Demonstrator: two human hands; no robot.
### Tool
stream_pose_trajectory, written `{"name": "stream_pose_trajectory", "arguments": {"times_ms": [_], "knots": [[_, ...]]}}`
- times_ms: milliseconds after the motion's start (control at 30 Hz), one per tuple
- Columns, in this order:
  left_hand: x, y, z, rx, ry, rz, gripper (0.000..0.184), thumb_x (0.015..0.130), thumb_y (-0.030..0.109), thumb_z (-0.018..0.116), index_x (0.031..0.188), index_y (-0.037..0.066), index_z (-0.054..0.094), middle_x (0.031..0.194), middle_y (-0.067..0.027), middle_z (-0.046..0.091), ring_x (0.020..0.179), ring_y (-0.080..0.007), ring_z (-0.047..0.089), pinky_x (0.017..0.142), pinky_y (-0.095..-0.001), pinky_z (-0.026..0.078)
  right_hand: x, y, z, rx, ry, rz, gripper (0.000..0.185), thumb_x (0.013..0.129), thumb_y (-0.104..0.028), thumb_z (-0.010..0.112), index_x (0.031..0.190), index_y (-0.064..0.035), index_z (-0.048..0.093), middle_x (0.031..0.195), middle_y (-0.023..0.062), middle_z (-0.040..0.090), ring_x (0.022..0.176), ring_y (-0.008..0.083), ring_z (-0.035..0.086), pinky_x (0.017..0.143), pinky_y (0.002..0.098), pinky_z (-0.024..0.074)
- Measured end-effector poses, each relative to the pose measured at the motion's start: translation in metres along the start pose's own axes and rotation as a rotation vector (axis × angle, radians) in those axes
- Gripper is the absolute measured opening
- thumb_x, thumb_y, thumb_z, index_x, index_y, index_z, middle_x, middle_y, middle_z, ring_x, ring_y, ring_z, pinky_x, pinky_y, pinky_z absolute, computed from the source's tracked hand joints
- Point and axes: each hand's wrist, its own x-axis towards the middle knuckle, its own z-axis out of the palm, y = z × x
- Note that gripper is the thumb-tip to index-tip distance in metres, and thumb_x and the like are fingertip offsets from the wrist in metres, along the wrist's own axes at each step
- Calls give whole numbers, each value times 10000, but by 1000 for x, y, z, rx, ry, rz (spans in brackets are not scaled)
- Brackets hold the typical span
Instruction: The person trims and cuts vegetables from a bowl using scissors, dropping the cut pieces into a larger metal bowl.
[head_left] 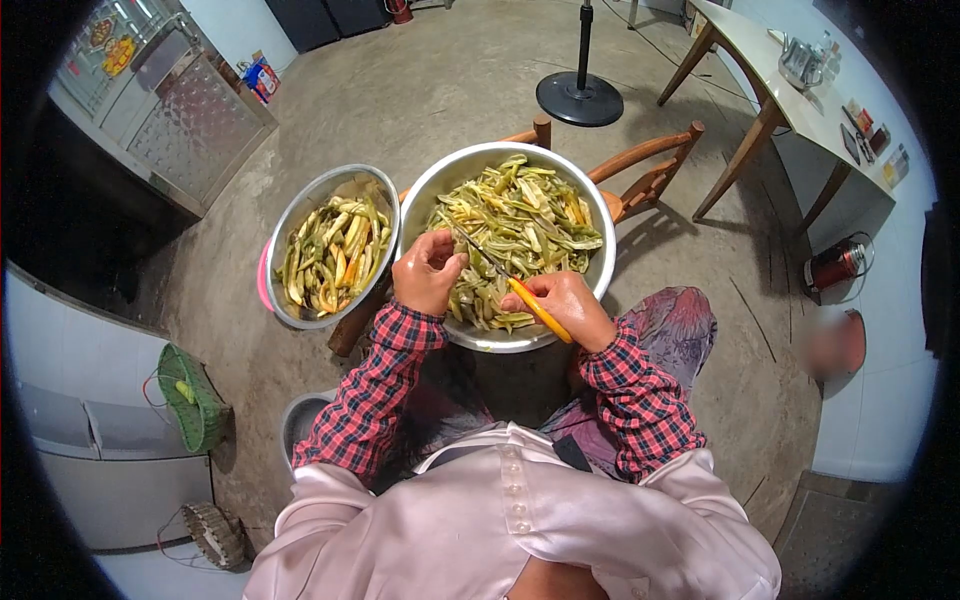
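Note:
My right hand (565,305) is closed around the orange-yellow handle of a knife (540,312). Its thin dark blade slants up and left toward the fingertips of my left hand (430,272). Those left fingers are pinched together near the blade's tip; whatever they hold is too small to make out. Both hands are over a large metal basin (408,205), full of green and yellowish pepper strips (525,205). Beside it on the left, a smaller metal bowl (292,222) contains longer, whole-looking green and yellow peppers (335,250).
A wooden chair (660,175) is behind the large basin, and a black round stand base (580,98) is farther back. At right is a table (815,95) with a kettle (800,62). Green (195,400) and woven (215,535) baskets are at left. A grey basin (300,425) sits by my left leg.

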Motion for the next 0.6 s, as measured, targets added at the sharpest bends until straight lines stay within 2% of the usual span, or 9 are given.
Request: {"name": "stream_pose_trajectory", "arguments": {"times_ms": [100,200,300,400,500,600], "knots": [[1,1,-2,-15,-46,-48,261,819,35,687,1062,-33,622,921,-88,693,830,-134,664,750,-266,537,-3,-9,-7,156,-83,127,443,768,-387,788,861,40,710,580,61,587,548,85,494,508,276,401],[4,-5,-3,-66,-64,-63,267,813,34,686,1066,-30,628,912,-83,696,818,-124,661,740,-259,534,-2,-6,-6,199,-82,117,425,773,-382,785,850,31,721,554,48,573,512,80,492,479,261,392],[6,-1,-5,-80,-130,-81,277,807,31,683,1071,-31,629,922,-83,696,829,-118,655,753,-258,528,4,13,7,71,37,-69,387,779,-377,780,834,3,736,513,29,543,447,71,471,427,243,360],[8,0,-9,-197,-200,-156,299,811,30,684,1092,-43,615,965,-91,683,871,-127,643,782,-264,521,4,11,6,84,53,-126,379,789,-383,772,761,-9,722,499,16,525,404,69,454,389,233,331],[10,1,-14,-301,-232,-262,332,816,35,690,1122,-53,594,995,-94,664,898,-143,632,790,-270,517,-3,-7,-3,285,-49,27,411,801,-389,761,678,-6,677,511,20,530,404,79,466,386,237,340],[12,-8,-16,-391,-253,-322,365,820,38,694,1151,-53,572,1001,-87,645,900,-151,624,783,-275,520,0,1,0,285,-73,38,438,821,-401,741,648,-11,642,500,16,516,393,85,469,374,236,338]]}}
